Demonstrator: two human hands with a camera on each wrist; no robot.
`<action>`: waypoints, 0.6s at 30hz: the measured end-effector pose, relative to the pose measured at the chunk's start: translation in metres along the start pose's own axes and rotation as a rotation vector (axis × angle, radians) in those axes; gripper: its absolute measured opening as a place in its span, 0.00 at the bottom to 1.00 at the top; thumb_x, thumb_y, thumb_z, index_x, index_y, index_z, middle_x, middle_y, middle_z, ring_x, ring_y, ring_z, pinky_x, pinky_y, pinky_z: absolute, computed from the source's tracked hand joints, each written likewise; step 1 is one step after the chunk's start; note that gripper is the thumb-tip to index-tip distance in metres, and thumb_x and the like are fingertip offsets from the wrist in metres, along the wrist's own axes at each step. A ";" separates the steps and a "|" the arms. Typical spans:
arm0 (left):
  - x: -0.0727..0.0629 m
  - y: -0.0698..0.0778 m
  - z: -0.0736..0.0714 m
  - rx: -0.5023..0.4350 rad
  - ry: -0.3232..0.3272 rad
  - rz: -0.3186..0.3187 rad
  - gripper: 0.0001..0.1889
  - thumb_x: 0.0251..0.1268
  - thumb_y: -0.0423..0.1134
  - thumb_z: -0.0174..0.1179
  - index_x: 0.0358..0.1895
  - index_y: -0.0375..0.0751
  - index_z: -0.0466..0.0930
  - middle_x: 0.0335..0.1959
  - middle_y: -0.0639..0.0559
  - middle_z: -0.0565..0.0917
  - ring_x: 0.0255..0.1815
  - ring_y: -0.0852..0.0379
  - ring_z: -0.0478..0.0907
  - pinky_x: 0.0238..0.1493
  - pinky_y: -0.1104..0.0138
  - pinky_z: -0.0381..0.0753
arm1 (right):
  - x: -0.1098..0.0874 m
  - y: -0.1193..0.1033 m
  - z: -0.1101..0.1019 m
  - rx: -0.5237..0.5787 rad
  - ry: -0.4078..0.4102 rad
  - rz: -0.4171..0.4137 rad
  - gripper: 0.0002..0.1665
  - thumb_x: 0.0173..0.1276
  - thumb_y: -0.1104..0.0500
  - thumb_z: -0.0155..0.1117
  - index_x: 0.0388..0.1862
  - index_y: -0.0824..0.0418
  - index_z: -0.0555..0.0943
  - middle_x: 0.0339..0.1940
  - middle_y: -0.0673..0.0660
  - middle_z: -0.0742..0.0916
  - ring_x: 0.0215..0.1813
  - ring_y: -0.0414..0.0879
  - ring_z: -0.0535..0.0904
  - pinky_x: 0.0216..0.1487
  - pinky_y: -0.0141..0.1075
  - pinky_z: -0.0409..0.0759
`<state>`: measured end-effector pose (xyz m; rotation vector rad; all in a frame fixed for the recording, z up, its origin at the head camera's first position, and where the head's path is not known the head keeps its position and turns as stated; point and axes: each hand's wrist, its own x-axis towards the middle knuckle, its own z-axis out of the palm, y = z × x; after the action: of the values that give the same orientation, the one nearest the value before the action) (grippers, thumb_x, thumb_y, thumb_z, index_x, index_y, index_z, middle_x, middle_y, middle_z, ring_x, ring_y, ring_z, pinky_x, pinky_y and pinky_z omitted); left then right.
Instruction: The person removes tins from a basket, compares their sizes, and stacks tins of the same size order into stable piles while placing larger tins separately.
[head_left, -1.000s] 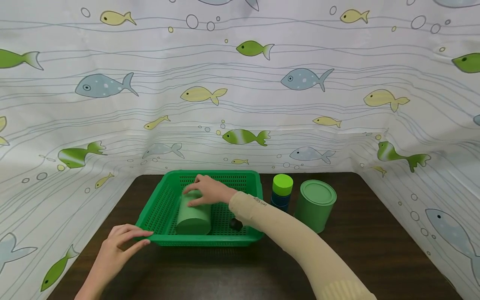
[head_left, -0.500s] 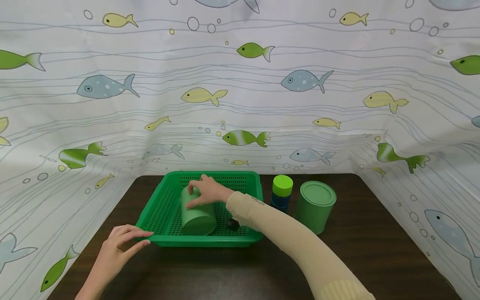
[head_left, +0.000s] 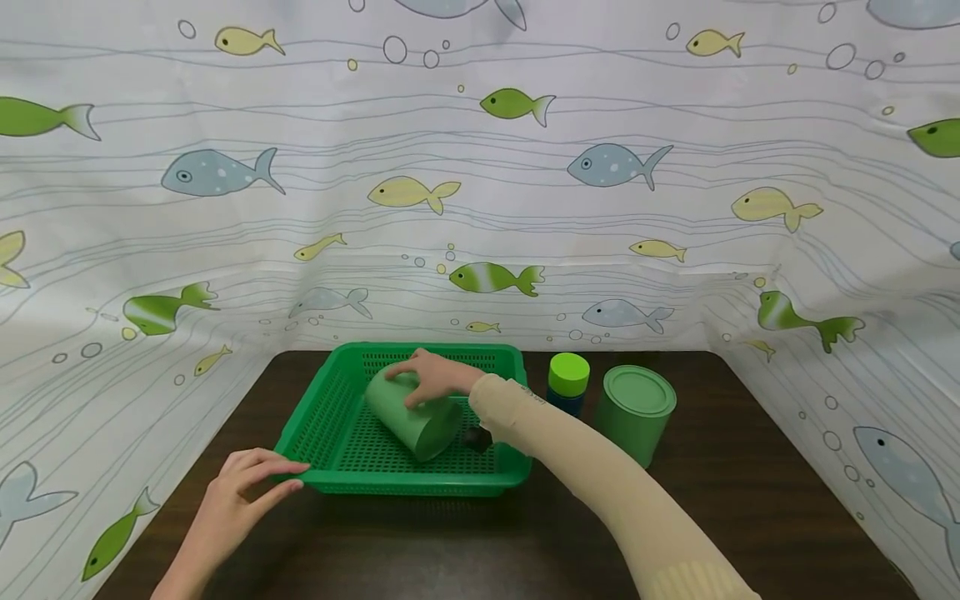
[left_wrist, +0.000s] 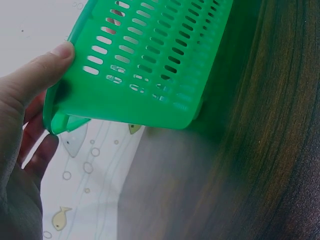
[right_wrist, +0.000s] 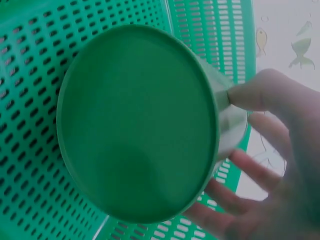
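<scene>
A green can (head_left: 397, 417) lies on its side, slanted, inside a green plastic basket (head_left: 405, 479) with slotted walls. My right hand (head_left: 438, 375) grips the can's upper side from above, fingers spread round it. In the right wrist view, the can's round flat end (right_wrist: 137, 125) fills the middle, with the thumb and fingers on its side. My left hand (head_left: 236, 500) holds the basket's near left corner. The left wrist view shows the thumb on one side of the rim (left_wrist: 75, 35) and fingers on the other.
Right of the basket stand a bottle (head_left: 568, 379) with a lime lid and dark blue body, and a second green can (head_left: 637, 412), upright. All rest on a dark wooden table (head_left: 720, 500). A fish-patterned curtain (head_left: 525, 225) encloses the back and sides.
The can in the basket has turned from nearly straight to slanted, its near end swinging right. My right hand shifted slightly right with it. My left hand stays at the basket corner.
</scene>
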<state>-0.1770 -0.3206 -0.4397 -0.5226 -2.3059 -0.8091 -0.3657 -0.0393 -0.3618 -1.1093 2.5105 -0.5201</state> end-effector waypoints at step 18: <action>0.000 0.001 0.001 -0.017 0.002 -0.006 0.27 0.37 0.22 0.76 0.39 0.59 0.89 0.37 0.67 0.81 0.50 0.73 0.65 0.50 0.82 0.60 | 0.007 -0.015 0.005 -0.131 0.002 0.115 0.54 0.62 0.34 0.67 0.80 0.44 0.53 0.79 0.58 0.64 0.77 0.54 0.64 0.69 0.50 0.71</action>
<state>-0.1766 -0.3192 -0.4400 -0.5226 -2.3017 -0.8328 -0.3586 -0.0548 -0.3605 -1.0011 2.6232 -0.3300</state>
